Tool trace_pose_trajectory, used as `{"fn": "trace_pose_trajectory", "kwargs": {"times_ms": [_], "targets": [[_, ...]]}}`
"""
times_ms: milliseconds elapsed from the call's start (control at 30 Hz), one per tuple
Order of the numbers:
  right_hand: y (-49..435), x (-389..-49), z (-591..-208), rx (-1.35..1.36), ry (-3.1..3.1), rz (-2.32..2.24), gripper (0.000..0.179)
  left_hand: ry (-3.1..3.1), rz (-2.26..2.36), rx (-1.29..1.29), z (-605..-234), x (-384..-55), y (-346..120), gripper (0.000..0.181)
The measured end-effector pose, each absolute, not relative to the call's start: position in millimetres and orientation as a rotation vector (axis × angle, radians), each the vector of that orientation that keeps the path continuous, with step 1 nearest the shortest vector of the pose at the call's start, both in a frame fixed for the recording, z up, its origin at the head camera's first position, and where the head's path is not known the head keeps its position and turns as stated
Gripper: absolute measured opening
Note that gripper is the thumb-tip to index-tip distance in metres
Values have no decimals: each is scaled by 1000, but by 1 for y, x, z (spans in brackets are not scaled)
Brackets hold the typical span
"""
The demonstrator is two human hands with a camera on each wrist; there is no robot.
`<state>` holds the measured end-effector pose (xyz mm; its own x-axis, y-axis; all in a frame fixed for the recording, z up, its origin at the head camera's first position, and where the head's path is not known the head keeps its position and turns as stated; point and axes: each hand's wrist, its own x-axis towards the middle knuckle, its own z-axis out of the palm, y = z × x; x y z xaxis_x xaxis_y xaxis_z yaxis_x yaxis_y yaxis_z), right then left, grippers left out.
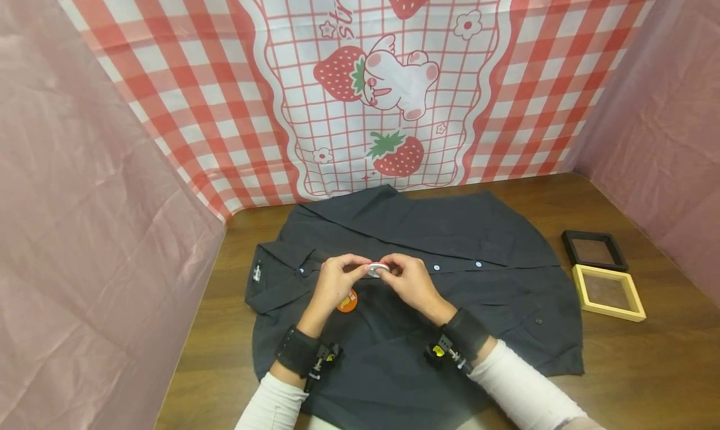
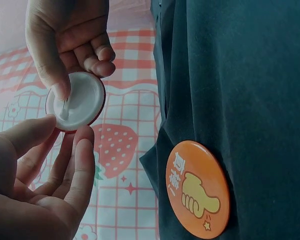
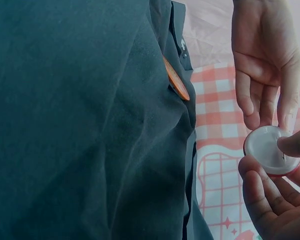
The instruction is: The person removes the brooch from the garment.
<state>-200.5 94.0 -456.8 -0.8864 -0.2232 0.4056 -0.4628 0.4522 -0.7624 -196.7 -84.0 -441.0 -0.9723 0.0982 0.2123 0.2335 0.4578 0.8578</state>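
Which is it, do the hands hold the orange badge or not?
No, the orange badge is on the shirt; left hand and right hand hold another badge.

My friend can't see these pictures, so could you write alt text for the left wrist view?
A left hand below and a right hand above hold a round badge, its white back and pin showing. At right, an orange thumbs-up badge sits on a dark shirt.

We see a round badge (image 2: 84, 103), white-backed, pin showing, rim red. It is held tilted above the dark shirt (image 1: 388, 333), which lies spread out.
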Motion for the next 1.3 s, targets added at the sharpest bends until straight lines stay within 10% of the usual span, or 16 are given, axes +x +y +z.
{"fn": "trace_pose_trajectory", "kwargs": {"times_ms": [1300], "targets": [[105, -195, -454, 632, -2575, 1662, 19, -2554, -1552, -405, -442, -194, -83, 14]]}}
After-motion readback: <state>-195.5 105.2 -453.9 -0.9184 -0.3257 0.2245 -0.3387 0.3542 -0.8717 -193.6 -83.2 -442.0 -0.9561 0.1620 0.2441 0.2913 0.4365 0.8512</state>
